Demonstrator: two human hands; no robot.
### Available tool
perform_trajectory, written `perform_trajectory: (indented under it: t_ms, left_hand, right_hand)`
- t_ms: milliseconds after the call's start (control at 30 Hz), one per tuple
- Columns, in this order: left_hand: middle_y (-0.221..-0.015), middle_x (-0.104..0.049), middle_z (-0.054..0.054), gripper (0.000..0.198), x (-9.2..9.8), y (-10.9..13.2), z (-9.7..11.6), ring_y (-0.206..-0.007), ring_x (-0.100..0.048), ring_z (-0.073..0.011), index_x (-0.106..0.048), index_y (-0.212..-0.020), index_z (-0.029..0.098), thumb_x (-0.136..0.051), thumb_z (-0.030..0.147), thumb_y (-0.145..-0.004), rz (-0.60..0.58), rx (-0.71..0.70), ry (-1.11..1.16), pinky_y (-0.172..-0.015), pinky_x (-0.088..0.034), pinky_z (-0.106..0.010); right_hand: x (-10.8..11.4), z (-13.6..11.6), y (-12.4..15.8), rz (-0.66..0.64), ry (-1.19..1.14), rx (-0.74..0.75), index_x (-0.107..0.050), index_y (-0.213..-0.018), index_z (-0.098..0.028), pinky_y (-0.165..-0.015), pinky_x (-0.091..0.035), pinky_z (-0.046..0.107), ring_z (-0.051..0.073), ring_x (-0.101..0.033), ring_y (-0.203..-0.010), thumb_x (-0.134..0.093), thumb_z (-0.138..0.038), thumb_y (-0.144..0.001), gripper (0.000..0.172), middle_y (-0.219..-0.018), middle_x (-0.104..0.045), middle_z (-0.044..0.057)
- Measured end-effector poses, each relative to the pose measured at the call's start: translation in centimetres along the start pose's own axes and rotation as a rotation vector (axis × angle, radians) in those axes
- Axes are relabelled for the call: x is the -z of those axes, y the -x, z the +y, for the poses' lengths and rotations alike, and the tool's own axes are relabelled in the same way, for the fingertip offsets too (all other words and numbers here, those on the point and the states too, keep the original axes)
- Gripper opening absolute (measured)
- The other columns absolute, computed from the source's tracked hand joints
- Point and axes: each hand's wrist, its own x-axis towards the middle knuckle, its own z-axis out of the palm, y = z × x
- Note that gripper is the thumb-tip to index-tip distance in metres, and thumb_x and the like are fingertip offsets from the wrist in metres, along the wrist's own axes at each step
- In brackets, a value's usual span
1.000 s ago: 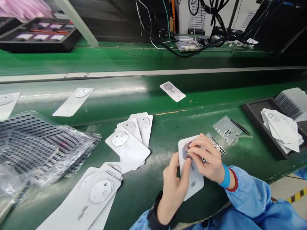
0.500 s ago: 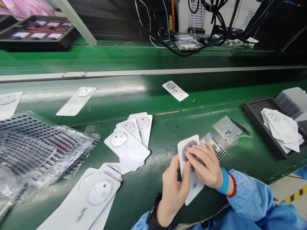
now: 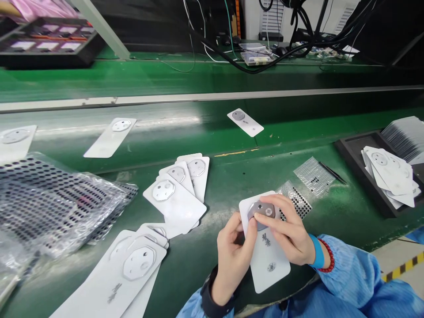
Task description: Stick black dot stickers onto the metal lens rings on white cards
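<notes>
A white phone back cover (image 3: 270, 260) with a grey octagonal camera plate (image 3: 261, 212) is held above the green bench near its front edge. My left hand (image 3: 236, 251) grips its left edge, the thumb lying on the face by the camera plate. The fingers of my right hand (image 3: 288, 232) are bent over the plate and the cover's right edge; whether a small part is under the fingertips cannot be made out. Just behind my right hand lies a clear sheet of small black dots (image 3: 296, 201), beside another dotted sheet (image 3: 314, 176) and black tweezers (image 3: 333, 172).
Overlapping white covers (image 3: 180, 198) lie left of my hands, with another stack (image 3: 132, 282) nearer. Clear bags of perforated black material (image 3: 66, 203) fill the left side. A black tray (image 3: 361, 176) with covers stands right. Single covers (image 3: 245, 122) lie on the green belt behind.
The cover in my hands has turned its face more towards me, showing its dark markings. My right fingers have shifted on the camera plate. Covers on the belt have moved slightly right.
</notes>
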Motion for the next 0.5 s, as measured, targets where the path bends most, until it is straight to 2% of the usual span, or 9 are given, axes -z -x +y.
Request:
perform_trajectory:
  t_ms: [100,167,200,267,333,433,500]
  left_hand:
    - [-0.049,-0.041,0.007,0.021,0.1,0.2,0.1,-0.040,-0.034,-0.0067,-0.057,-0.071,0.017,-0.055,0.029,-0.089,-0.021,0.002,-0.013,-0.038,-0.027,-0.017]
    - [-0.047,-0.038,0.007,0.023,0.2,0.4,0.0,-0.041,-0.032,-0.0066,-0.056,-0.068,0.017,-0.055,0.028,-0.088,0.000,-0.025,-0.056,-0.039,-0.027,-0.018]
    - [-0.046,-0.035,0.008,0.025,0.1,0.5,-0.1,-0.041,-0.030,-0.0064,-0.054,-0.065,0.017,-0.055,0.027,-0.088,0.022,-0.043,-0.080,-0.040,-0.026,-0.018]
    - [-0.046,-0.031,0.008,0.028,0.1,0.5,-0.4,-0.041,-0.028,-0.0059,-0.050,-0.061,0.018,-0.056,0.025,-0.087,0.065,-0.068,-0.118,-0.040,-0.025,-0.019]
    - [-0.047,-0.034,0.008,0.029,0.0,0.3,-0.7,-0.042,-0.031,-0.0063,-0.050,-0.060,0.018,-0.056,0.026,-0.087,0.058,-0.058,-0.125,-0.041,-0.027,-0.019]
    - [-0.050,-0.047,0.005,0.026,0.1,0.3,-1.1,-0.045,-0.043,-0.0088,-0.058,-0.066,0.017,-0.058,0.031,-0.087,-0.019,-0.016,-0.096,-0.044,-0.036,-0.019]
    - [-0.052,-0.055,0.003,0.022,0.6,0.7,-1.6,-0.047,-0.049,-0.0107,-0.065,-0.074,0.016,-0.062,0.035,-0.085,0.006,0.031,-0.096,-0.045,-0.041,-0.020]
  right_hand:
    - [-0.3,-0.4,0.1,0.085,-0.080,-0.166,-0.064,-0.122,-0.025,-0.110,-0.039,0.052,0.027,-0.043,-0.134,-0.047,-0.012,-0.091,0.037,-0.145,-0.044,0.009]
    - [-0.6,-0.4,0.2,0.131,-0.218,-0.315,-0.057,-0.132,-0.026,-0.106,-0.045,0.047,0.026,-0.048,-0.132,-0.055,-0.016,-0.091,0.041,-0.145,-0.046,0.010]
    - [-0.8,-0.4,0.2,0.124,-0.324,-0.385,-0.050,-0.138,-0.026,-0.099,-0.052,0.041,0.024,-0.057,-0.122,-0.057,-0.019,-0.092,0.047,-0.138,-0.054,0.011]
    - [-1.0,-0.2,0.2,0.071,-0.542,-0.500,-0.041,-0.144,-0.025,-0.074,-0.061,0.026,0.016,-0.070,-0.090,-0.058,-0.022,-0.093,0.054,-0.110,-0.070,0.008]
    - [-1.0,0.1,0.0,0.059,-0.674,-0.577,-0.043,-0.142,-0.023,-0.057,-0.057,0.018,0.011,-0.068,-0.067,-0.059,-0.024,-0.093,0.052,-0.087,-0.072,0.002]
    - [-1.0,0.6,-0.5,0.134,-0.752,-0.613,-0.047,-0.139,-0.022,-0.058,-0.056,0.017,0.009,-0.066,-0.065,-0.062,-0.026,-0.091,0.050,-0.084,-0.071,0.001]
    - [-1.3,0.5,-0.5,0.143,-0.787,-0.634,-0.048,-0.138,-0.022,-0.061,-0.056,0.017,0.009,-0.066,-0.067,-0.064,-0.031,-0.090,0.051,-0.088,-0.071,0.002]
